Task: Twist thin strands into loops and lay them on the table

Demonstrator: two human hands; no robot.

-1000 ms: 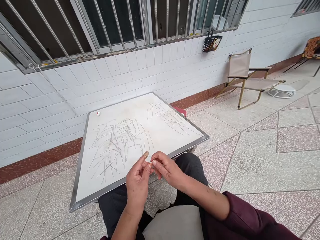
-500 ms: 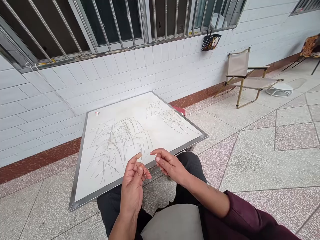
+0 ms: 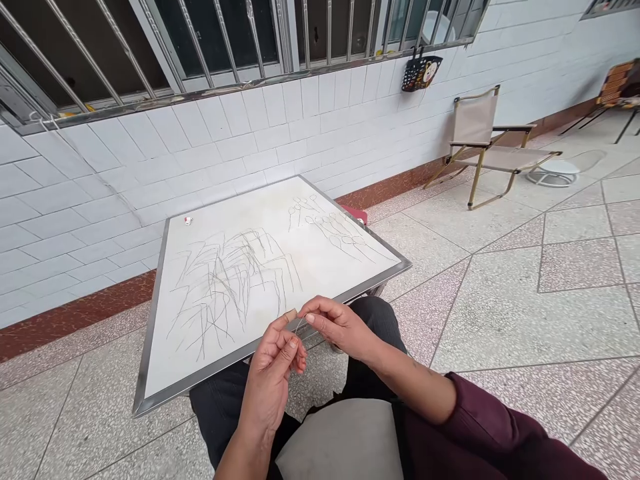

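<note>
A thin, curved wire (image 3: 299, 325) spans the small gap between my hands above the table's near edge. My left hand (image 3: 270, 373) pinches its lower part between thumb and fingers; tan tape wraps that index fingertip. At the upper end, my right hand (image 3: 346, 331) closes thumb and index finger on the wire, close to the taped finger. On the white, metal-edged table (image 3: 327, 270) lies a tangle of bent dark wires (image 3: 215, 287) at left. Several wires with looped ends (image 3: 343, 239) are spread at the right.
A small white-and-red object (image 3: 188, 221) sits at the table's far left corner. The tiled wall (image 3: 280, 130) runs behind, with a black basket (image 3: 421, 72) hung from the window bars. A folding chair (image 3: 475, 120) and a low round white stool (image 3: 553, 173) stand at right.
My right hand has moved left and down to meet my left hand, and its fingertips are now on the wire. The view has shifted slightly.
</note>
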